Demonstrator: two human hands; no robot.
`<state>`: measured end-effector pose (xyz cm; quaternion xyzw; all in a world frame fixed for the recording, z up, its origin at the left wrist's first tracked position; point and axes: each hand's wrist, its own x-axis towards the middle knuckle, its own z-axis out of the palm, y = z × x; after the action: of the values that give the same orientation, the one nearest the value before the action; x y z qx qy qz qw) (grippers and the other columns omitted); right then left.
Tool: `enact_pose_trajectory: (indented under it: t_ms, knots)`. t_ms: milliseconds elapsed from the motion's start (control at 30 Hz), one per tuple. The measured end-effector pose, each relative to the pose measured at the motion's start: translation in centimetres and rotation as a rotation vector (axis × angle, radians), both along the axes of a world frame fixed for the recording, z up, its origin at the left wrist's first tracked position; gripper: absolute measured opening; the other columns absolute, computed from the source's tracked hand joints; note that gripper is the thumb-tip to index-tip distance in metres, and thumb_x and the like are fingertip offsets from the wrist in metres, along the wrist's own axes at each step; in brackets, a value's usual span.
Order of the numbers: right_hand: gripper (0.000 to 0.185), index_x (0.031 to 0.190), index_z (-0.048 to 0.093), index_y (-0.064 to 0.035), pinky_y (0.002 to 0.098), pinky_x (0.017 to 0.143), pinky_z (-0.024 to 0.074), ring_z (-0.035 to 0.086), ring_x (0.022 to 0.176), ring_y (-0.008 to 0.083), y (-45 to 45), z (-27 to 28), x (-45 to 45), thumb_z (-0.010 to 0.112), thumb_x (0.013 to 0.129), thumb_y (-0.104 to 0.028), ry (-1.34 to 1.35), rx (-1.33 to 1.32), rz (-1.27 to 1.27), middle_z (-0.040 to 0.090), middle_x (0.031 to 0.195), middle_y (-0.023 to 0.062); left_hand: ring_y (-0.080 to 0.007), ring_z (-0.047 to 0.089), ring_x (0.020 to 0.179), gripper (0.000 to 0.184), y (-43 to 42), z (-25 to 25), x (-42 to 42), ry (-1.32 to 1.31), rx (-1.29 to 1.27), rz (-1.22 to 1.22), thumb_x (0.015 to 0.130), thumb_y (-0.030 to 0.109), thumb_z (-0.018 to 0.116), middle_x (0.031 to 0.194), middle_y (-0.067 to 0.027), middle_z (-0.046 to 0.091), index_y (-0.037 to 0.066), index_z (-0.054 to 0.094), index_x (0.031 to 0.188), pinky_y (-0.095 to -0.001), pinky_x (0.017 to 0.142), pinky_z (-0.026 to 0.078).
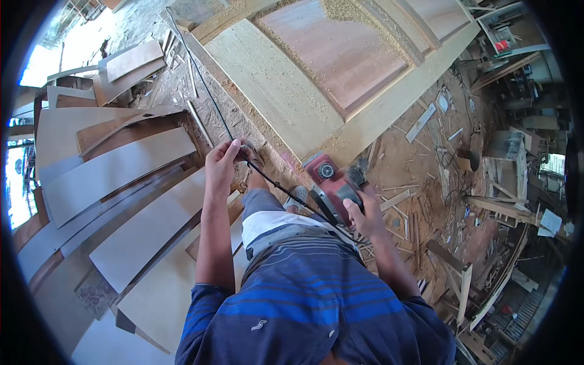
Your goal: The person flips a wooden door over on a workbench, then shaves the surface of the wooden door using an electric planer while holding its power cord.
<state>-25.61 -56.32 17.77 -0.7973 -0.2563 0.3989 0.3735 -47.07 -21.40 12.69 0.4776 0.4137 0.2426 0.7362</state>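
My right hand (363, 213) is wrapped round the rear handle of a red and black power tool (328, 176), held beside the near corner of a wooden door panel (280, 85). My left hand (224, 154) pinches a black power cord (267, 177) to the left of the tool. From that hand the cord runs up past the panel's left edge, and its other part goes down toward the tool. Sawdust and shavings (359, 24) lie on the panel. The underside of the tool is hidden.
Stacked boards (121, 176) fill the left side. Wood scraps (420, 125) litter the dirt floor at the right, near a wooden frame (465, 292). Part of a foot in a shoe (297, 196) shows below the panel's corner.
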Motion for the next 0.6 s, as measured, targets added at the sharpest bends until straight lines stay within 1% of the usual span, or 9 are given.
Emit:
enact_pose_trajectory:
  t_ms: [33,100,233,333,433,567,600]
  knots:
    - [0.050,0.118,0.077,0.0000,0.0454,0.093,0.0560,0.074,0.102,0.0375,0.2,-0.3,0.1,0.068,0.105,-0.047,-0.003,-0.064,0.020,0.078,0.101,0.0247,-0.0175,0.076,0.086,0.029,0.0,-0.1,-0.2,0.015,0.002,0.013,0.113,0.024,0.070,0.096,-0.0092,0.079,-0.004,0.075,0.121,-0.0319,0.084,0.061]
    - [0.049,0.114,0.076,0.0004,0.0473,0.087,0.0567,0.075,0.096,0.0401,1.2,-1.4,0.1,0.068,0.106,-0.047,-0.057,-0.041,0.050,0.077,0.098,0.0261,-0.0177,0.076,0.085,0.029,0.2,-0.1,-0.9,0.025,0.003,0.019,0.113,0.023,0.069,0.095,-0.0090,0.079,-0.004,0.075,0.121,-0.0324,0.084,0.061]
    - [0.050,0.112,0.076,0.0020,0.0487,0.078,0.0577,0.077,0.084,0.0408,4.4,-2.3,-0.2,0.067,0.106,-0.047,-0.082,0.026,0.060,0.077,0.090,0.0240,-0.0180,0.076,0.084,0.029,0.8,1.1,-2.4,0.032,0.022,0.001,0.113,0.023,0.069,0.095,-0.0089,0.079,-0.004,0.074,0.121,-0.0333,0.083,0.061]
    - [0.052,0.112,0.076,0.0024,0.0484,0.077,0.0581,0.077,0.083,0.0406,7.9,-2.4,-0.1,0.067,0.106,-0.049,-0.072,0.069,0.073,0.077,0.088,0.0237,-0.0182,0.076,0.084,0.029,1.2,2.1,-3.1,0.038,0.016,-0.032,0.114,0.022,0.068,0.095,-0.0088,0.079,-0.005,0.075,0.120,-0.0333,0.083,0.061]
    - [0.054,0.113,0.076,0.0026,0.0484,0.077,0.0584,0.078,0.084,0.0406,11.8,-2.5,0.2,0.066,0.106,-0.050,-0.056,0.053,0.072,0.077,0.089,0.0248,-0.0178,0.076,0.084,0.029,2.1,2.6,-3.5,0.012,0.013,-0.091,0.113,0.022,0.068,0.095,-0.0081,0.079,-0.005,0.075,0.118,-0.0335,0.083,0.061]
    - [0.056,0.112,0.076,0.0030,0.0485,0.076,0.0586,0.078,0.083,0.0405,17.4,-3.5,1.2,0.066,0.106,-0.052,-0.085,0.092,0.098,0.077,0.086,0.0257,-0.0130,0.075,0.087,0.027,3.4,2.8,-4.3,0.075,-0.044,-0.157,0.113,0.021,0.069,0.094,-0.0066,0.079,-0.004,0.078,0.113,-0.0297,0.082,0.059]
    - [0.057,0.112,0.076,0.0032,0.0488,0.075,0.0586,0.078,0.082,0.0406,19.0,-3.4,1.4,0.066,0.106,-0.053,-0.079,0.092,0.103,0.076,0.085,0.0259,-0.0132,0.075,0.089,0.027,3.9,2.5,-4.5,0.082,-0.041,-0.184,0.113,0.021,0.070,0.095,-0.0071,0.080,-0.004,0.080,0.111,-0.0307,0.083,0.059]
